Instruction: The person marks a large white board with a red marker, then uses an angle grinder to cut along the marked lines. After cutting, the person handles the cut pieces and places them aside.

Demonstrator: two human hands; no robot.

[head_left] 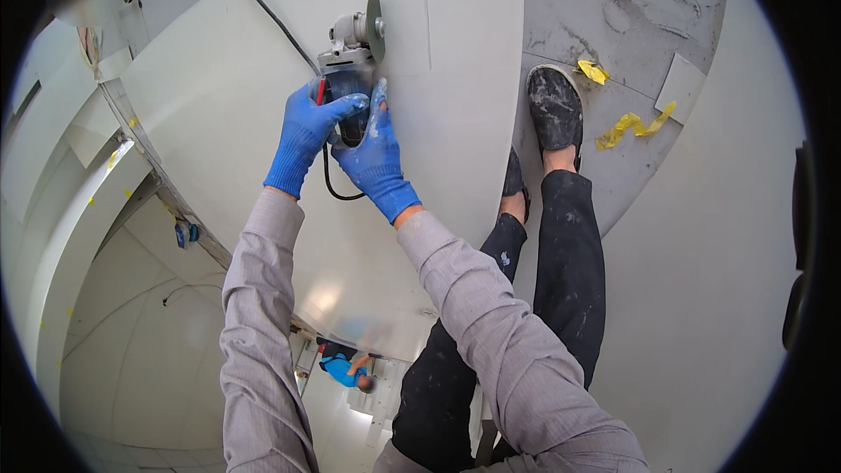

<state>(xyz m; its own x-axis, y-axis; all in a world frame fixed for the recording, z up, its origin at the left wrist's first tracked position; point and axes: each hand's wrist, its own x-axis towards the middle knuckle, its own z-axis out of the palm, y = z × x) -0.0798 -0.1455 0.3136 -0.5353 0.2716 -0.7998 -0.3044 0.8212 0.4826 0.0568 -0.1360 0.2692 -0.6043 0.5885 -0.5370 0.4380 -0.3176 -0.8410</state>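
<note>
We hold an angle grinder (352, 52) with both hands, each in a blue glove. Our left hand (308, 130) is closed around the left side of the dark body, fingers curled over it, and our right hand (375, 151) is wrapped around the right side, fingers pointing up along the housing. The grinder sits against a large pale panel (455, 88), with its grey metal head above our hands and its disc (375, 26) standing edge-on to the panel, just beside a thin straight line running down the surface. A black cable (267, 13) loops out below our hands and trails away across the panel toward the top. To the right, our dusty black shoe (554, 109) rests on the grey floor (631, 0), near scraps of yellow tape (632, 125). Our grey sleeves (491, 324) come in from the lower edge.
</note>
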